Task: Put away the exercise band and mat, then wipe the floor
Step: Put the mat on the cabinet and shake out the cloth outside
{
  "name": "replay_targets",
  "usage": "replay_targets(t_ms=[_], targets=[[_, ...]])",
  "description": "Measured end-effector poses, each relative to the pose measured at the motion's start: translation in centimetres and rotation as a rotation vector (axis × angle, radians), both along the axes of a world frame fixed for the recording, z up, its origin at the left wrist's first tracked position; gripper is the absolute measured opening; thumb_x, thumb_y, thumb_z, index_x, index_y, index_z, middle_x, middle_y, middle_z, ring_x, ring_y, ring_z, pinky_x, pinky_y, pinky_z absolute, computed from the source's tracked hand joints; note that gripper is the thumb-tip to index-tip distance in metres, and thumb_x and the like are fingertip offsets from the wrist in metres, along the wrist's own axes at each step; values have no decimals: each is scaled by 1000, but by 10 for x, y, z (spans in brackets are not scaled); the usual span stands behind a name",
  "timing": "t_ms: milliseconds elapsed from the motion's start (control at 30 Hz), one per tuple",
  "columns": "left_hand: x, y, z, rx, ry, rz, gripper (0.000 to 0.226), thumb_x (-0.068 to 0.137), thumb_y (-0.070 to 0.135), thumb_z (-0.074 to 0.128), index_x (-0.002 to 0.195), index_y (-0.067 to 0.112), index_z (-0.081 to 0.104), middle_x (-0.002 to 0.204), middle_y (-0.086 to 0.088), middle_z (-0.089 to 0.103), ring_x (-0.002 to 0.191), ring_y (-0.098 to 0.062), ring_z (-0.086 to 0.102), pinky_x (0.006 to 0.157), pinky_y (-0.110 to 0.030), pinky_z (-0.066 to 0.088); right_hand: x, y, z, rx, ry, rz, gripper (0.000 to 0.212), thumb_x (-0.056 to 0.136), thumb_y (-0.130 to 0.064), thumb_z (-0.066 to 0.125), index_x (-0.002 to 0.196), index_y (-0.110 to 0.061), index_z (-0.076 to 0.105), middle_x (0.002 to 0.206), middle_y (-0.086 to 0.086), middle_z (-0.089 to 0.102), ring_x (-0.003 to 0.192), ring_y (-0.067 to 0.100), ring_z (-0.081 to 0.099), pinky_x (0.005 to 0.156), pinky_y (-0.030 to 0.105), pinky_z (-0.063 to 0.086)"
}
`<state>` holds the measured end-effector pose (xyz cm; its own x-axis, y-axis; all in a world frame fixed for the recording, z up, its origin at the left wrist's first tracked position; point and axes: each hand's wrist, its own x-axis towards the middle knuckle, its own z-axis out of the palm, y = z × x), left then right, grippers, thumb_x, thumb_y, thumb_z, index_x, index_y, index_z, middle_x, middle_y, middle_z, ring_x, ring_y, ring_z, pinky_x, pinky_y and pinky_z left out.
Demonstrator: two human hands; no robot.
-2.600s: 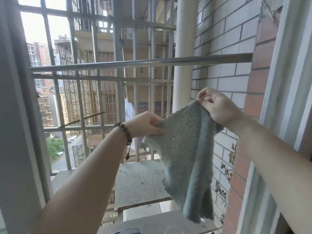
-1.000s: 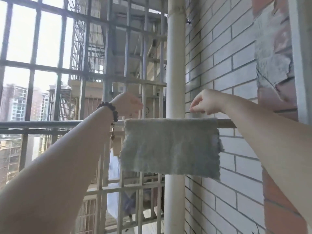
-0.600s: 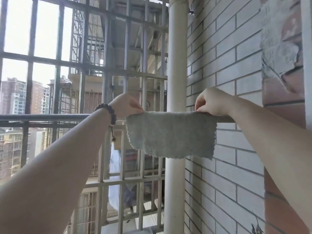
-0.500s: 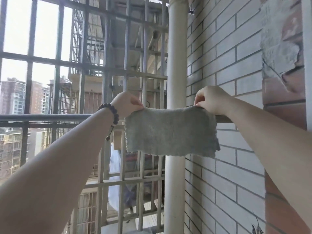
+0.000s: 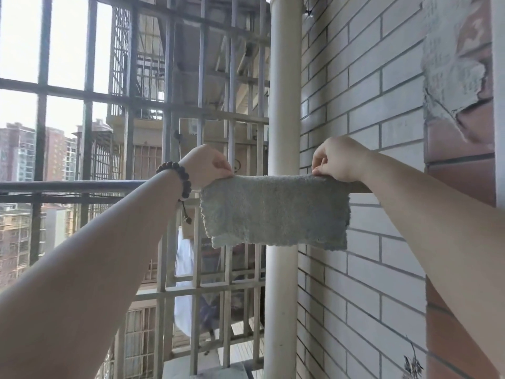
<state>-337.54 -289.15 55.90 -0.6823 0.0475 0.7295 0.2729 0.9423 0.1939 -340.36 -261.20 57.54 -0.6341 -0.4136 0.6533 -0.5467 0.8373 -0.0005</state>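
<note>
- Metal rail (image 5: 68, 186) is running horizontally from 9 o'clock, passing under the cloth.
- Left hand (image 5: 203, 166), wearing a bead bracelet (image 5: 182, 178), is pinching the cloth's top-left corner.
- Grey cloth (image 5: 274, 212) is hanging draped over the rail at frame centre, in front of the white pipe (image 5: 282, 105).
- Right hand (image 5: 340, 160) is pinching the top-right corner at 3 o'clock of the cloth, beside the brick wall (image 5: 363, 91).

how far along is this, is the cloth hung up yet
Nearly. The grey cloth already lies draped over the metal rail, hanging flat in front of the white pipe. In hand: the left hand and right hand each pinch a top corner. Left: letting go. The band, mat and floor are out of view, so those steps cannot be judged.
</note>
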Motion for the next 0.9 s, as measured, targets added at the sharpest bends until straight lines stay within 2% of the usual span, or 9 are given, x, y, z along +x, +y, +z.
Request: replay_targets(t_ms=[100, 167, 267, 333, 500, 567, 733, 800, 900], targets=[[2, 0, -2, 2, 10, -15, 12, 87, 24, 67, 93, 17, 75, 89, 6, 70, 88, -14, 64, 86, -30, 50, 0, 0, -3, -18, 7, 12, 10, 89, -21, 64, 87, -14, 72, 87, 3, 68, 70, 10, 54, 68, 24, 39], [6, 0, -3, -23, -51, -61, 20, 89, 28, 66, 103, 18, 74, 95, 9, 68, 90, -10, 62, 89, -27, 47, 4, 3, -4, -20, -61, 39, 14, 90, -27, 63, 95, -17, 72, 88, 0, 65, 77, 12, 54, 72, 25, 39], [7, -1, -3, -71, -129, -82, 22, 86, 31, 68, 106, 22, 73, 91, 18, 65, 85, 2, 59, 89, -25, 45, 9, 6, -4, 57, -187, 48, 21, 88, -35, 64, 104, -22, 70, 96, -4, 63, 91, 14, 54, 79, 27, 39], [5, -2, -4, -77, -117, -70, 21, 83, 30, 72, 104, 24, 74, 88, 20, 66, 83, 5, 59, 87, -23, 47, 9, 5, -6, 84, -216, 40, 24, 87, -33, 66, 106, -20, 71, 98, -3, 66, 93, 15, 57, 79, 27, 41], [4, -1, -14, 21, 25, -96, 17, 79, 24, 76, 97, 23, 76, 82, 19, 67, 79, 8, 60, 77, -13, 46, 10, 4, -14, -43, -89, 69, 21, 78, -26, 76, 97, -18, 75, 76, -11, 60, 87, 14, 59, 73, 25, 42], [4, -1, -21, 78, 98, -106, 13, 81, 22, 75, 94, 22, 77, 83, 16, 69, 80, 6, 62, 78, -12, 46, 10, 4, -19, -111, -21, 84, 17, 77, -25, 77, 93, -19, 76, 75, -12, 62, 86, 14, 61, 75, 27, 46], [7, -3, -28, 173, 173, -147, 12, 79, 24, 76, 91, 23, 77, 88, 9, 73, 84, -4, 68, 83, -23, 53, 13, 3, -31, -186, 186, 74, 7, 77, -28, 76, 81, -21, 75, 74, -6, 64, 78, 17, 61, 69, 26, 42], [8, -3, -28, 133, 165, -148, 22, 80, 28, 75, 101, 22, 75, 99, 9, 72, 92, -2, 66, 88, -20, 48, 13, 2, -33, -200, 186, 103, 20, 76, -32, 77, 91, -20, 74, 81, -4, 68, 80, 17, 61, 74, 29, 47], [6, -2, -27, -15, 80, -58, 34, 79, 27, 76, 112, 22, 71, 103, 13, 67, 97, -5, 60, 93, -22, 44, 9, 2, -33, -128, 80, 49, 48, 75, -32, 78, 119, -19, 64, 113, 2, 67, 103, 21, 61, 93, 37, 47]])
